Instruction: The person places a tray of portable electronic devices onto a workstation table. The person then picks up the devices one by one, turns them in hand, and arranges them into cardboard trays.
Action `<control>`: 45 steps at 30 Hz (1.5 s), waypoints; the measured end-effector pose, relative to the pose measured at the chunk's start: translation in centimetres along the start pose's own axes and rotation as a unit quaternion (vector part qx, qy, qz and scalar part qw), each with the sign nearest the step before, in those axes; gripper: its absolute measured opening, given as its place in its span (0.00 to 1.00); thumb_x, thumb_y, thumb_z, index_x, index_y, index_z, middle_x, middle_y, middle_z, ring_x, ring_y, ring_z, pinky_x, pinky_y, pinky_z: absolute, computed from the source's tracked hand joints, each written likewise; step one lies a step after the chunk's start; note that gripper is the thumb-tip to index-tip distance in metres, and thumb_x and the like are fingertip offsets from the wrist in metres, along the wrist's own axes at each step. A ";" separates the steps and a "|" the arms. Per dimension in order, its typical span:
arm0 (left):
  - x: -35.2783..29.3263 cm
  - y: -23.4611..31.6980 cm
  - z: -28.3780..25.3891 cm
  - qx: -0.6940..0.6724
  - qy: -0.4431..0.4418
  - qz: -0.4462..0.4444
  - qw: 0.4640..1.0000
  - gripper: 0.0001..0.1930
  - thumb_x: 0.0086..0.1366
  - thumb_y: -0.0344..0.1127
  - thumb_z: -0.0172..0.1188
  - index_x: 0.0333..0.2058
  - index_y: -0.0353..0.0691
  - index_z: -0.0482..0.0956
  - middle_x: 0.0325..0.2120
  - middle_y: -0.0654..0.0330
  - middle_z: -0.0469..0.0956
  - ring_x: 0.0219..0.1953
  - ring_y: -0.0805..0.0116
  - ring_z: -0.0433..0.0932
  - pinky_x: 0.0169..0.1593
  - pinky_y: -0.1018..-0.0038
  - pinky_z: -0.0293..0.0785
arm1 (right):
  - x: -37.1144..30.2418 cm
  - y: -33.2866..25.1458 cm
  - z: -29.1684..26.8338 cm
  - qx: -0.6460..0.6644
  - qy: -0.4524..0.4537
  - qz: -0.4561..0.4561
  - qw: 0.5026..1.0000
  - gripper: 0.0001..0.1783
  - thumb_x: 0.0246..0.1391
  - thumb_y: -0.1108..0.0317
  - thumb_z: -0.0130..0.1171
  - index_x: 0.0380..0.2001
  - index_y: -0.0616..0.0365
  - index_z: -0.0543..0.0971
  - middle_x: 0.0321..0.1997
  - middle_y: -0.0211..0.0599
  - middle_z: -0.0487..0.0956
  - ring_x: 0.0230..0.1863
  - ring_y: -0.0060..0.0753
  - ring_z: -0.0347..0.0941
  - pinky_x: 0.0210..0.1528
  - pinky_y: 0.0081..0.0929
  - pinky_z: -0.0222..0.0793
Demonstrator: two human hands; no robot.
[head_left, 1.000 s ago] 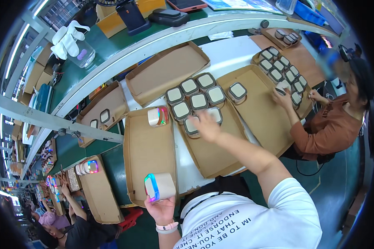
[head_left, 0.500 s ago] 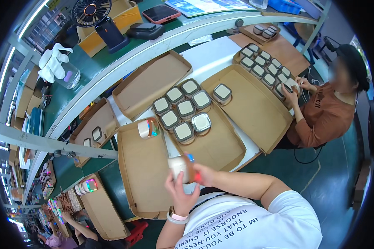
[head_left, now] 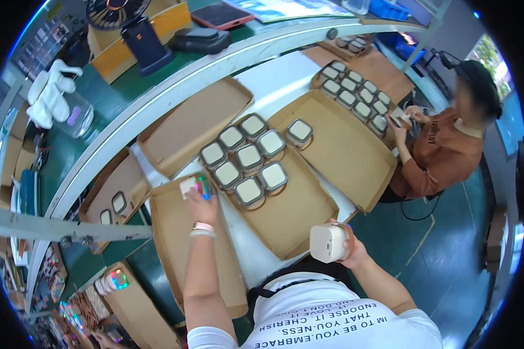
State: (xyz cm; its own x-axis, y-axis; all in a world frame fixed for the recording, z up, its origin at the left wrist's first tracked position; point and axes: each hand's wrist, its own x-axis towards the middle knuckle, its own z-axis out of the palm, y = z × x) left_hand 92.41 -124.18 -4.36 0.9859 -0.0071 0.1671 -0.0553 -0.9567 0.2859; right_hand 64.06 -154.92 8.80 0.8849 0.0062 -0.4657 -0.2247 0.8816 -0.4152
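My right hand (head_left: 358, 253) grips a small cream speaker-like box (head_left: 327, 243) with a brown strap, held up in front of my body. A small port shows on its side. My left hand (head_left: 204, 206) reaches forward over the left cardboard tray (head_left: 183, 232), its fingers closed around the near side of a second cream speaker-like box (head_left: 188, 187), lit with coloured lights at its right end. My fingers partly hide it. Several like boxes (head_left: 249, 157) stand in rows in the middle tray (head_left: 285, 216), pale square tops up.
One box (head_left: 299, 131) stands in the right tray (head_left: 343, 151). A co-worker (head_left: 445, 136) at the right handles a similar piece beside a filled tray (head_left: 355, 93). A metal rail (head_left: 174, 72) crosses above the table; a fan (head_left: 140, 41) stands behind it. Another lit box (head_left: 113, 281) sits lower left.
My left hand has left the box both hands were at and moved forward to the lit one in the left tray. My right hand has carried its box rightward. The view has shifted slightly.
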 end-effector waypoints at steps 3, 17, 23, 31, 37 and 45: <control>3.7 -6.0 2.3 0.033 0.005 -0.030 0.999 0.43 0.48 0.44 0.63 0.60 0.35 0.52 0.52 0.33 0.58 0.55 0.40 0.61 0.56 0.58 0.60 | -1.9 -0.2 -0.9 -0.063 0.038 -0.073 0.995 0.42 0.31 0.69 0.65 0.56 0.48 0.63 0.51 0.37 0.69 0.53 0.46 0.66 0.52 0.47 0.67; -7.5 -4.5 -2.5 -0.212 -0.036 -0.045 0.976 0.45 0.42 0.30 0.64 0.61 0.46 0.55 0.46 0.40 0.63 0.48 0.42 0.67 0.52 0.63 0.66 | -0.6 -3.6 2.9 -0.706 0.188 -0.350 0.587 0.45 0.30 0.69 0.62 0.59 0.57 0.59 0.51 0.50 0.62 0.54 0.51 0.59 0.57 0.41 0.56; -12.0 -6.4 -11.6 -0.588 -0.191 -0.343 0.707 0.29 0.54 0.39 0.58 0.55 0.38 0.64 0.46 0.49 0.71 0.48 0.53 0.71 0.52 0.60 0.69 | -1.6 -12.5 12.1 -0.660 0.186 -0.698 0.204 0.48 0.30 0.65 0.66 0.59 0.61 0.57 0.58 0.44 0.60 0.59 0.42 0.58 0.60 0.39 0.56; -15.4 2.6 -19.5 -0.932 -0.097 -0.294 0.186 0.27 0.59 0.53 0.47 0.51 0.40 0.68 0.48 0.51 0.71 0.48 0.51 0.70 0.49 0.59 0.72 | -3.0 -8.0 19.5 -0.629 -0.061 -0.694 0.343 0.53 0.33 0.46 0.68 0.59 0.59 0.55 0.50 0.42 0.64 0.47 0.44 0.67 0.52 0.42 0.60; -17.5 3.5 -23.4 -0.948 -0.133 -0.240 0.162 0.27 0.60 0.52 0.42 0.52 0.41 0.67 0.48 0.52 0.72 0.48 0.49 0.72 0.46 0.61 0.74 | -2.3 -10.2 22.3 -0.409 0.045 -0.784 0.464 0.47 0.36 0.73 0.65 0.61 0.50 0.55 0.54 0.34 0.64 0.54 0.42 0.63 0.56 0.41 0.63; -17.9 5.4 -23.3 -0.931 0.002 -0.313 0.189 0.23 0.60 0.49 0.48 0.48 0.40 0.69 0.47 0.54 0.72 0.47 0.54 0.72 0.49 0.60 0.73 | 6.7 -2.2 16.3 -0.524 -0.234 -0.417 0.705 0.50 0.24 0.68 0.65 0.58 0.61 0.58 0.56 0.48 0.58 0.59 0.45 0.55 0.60 0.37 0.52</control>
State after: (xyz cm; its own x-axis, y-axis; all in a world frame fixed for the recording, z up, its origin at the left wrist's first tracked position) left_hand 70.76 -122.43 16.18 0.8909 -0.0575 -0.4505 0.1080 0.9903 0.0870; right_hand 77.16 -149.13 19.35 0.8702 0.0629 0.4887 0.4921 -0.1602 -0.8556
